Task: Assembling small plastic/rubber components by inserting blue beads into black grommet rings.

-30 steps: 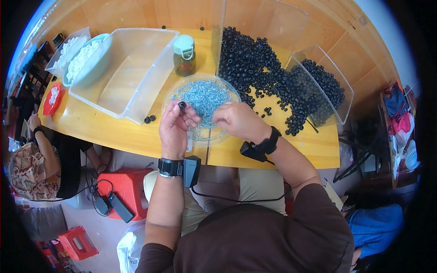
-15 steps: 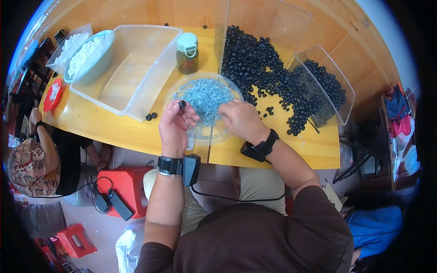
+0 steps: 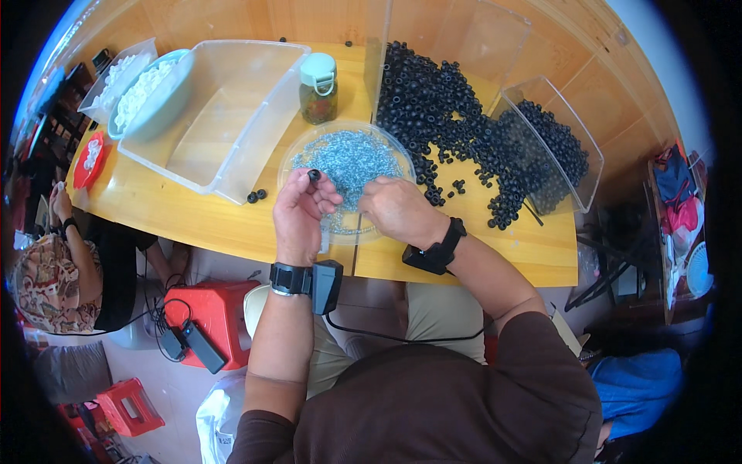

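My left hand point(image 3: 300, 203) is turned palm up at the near left of a round clear dish point(image 3: 287, 155). Between its thumb and index finger it grips a small black ring-shaped piece point(image 3: 314, 175); the other fingers curl loosely. Many tiny pale-blue, see-through pieces point(image 3: 348, 158) fill the dish. Over the dish's near right side, my right hand point(image 3: 398, 209) faces down with its fingers pressed together. What its fingertips hold, if anything, is too small or hidden to make out.
A large pile of black ring-shaped pieces point(image 3: 421, 97) lies at the back right, partly inside a tipped clear box point(image 3: 591, 174). Left of the dish stand a green-lidded bottle point(image 3: 318, 100), a clear bin point(image 3: 220, 139) and a bowl point(image 3: 174, 100) of white pieces. Another person's hand point(image 3: 60, 203) shows far left.
My right hand has shifted slightly left, closer to my left hand. My left hand has moved a little to the right, still gripping the black piece.
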Demonstrator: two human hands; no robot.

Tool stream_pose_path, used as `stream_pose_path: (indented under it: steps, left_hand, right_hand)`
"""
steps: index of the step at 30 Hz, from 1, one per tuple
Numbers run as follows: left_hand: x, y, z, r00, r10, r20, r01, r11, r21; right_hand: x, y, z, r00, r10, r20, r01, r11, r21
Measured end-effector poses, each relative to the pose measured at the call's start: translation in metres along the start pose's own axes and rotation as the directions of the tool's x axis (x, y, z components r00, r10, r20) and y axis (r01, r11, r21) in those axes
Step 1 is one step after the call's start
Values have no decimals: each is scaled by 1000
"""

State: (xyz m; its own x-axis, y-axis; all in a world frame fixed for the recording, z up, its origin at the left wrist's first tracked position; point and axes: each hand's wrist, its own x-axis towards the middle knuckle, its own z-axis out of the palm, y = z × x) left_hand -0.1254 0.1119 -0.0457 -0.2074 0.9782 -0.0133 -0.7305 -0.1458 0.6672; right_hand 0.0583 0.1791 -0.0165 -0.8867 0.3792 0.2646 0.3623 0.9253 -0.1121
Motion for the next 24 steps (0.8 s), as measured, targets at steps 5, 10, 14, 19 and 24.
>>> stream_pose_path:
  steps: [5, 10, 14, 19, 24]
  left_hand:
    - [-2, -2, 7, 997, 11, 73, -13, 999, 31]
    - [-6, -8, 20, 979, -79, 188, 74, 997, 35]
    - [-7, -15, 24, 967, -108, 230, 108, 994, 16]
    - [-5, -22, 21, 958, -126, 258, 140, 990, -35]
    - [-7, -22, 27, 964, -145, 223, 160, 986, -49]
  right_hand:
    - [0, 3, -2, 988, 83, -131, -49, 970, 239]
    - [6, 8, -23, 896, 428, -117, -251, 706, 662]
    - [15, -2, -29, 836, 539, -105, -126, 375, 918]
    - [18, -15, -37, 882, 432, -189, -50, 485, 873]
    - [16, -12, -25, 856, 409, -317, -50, 675, 736]
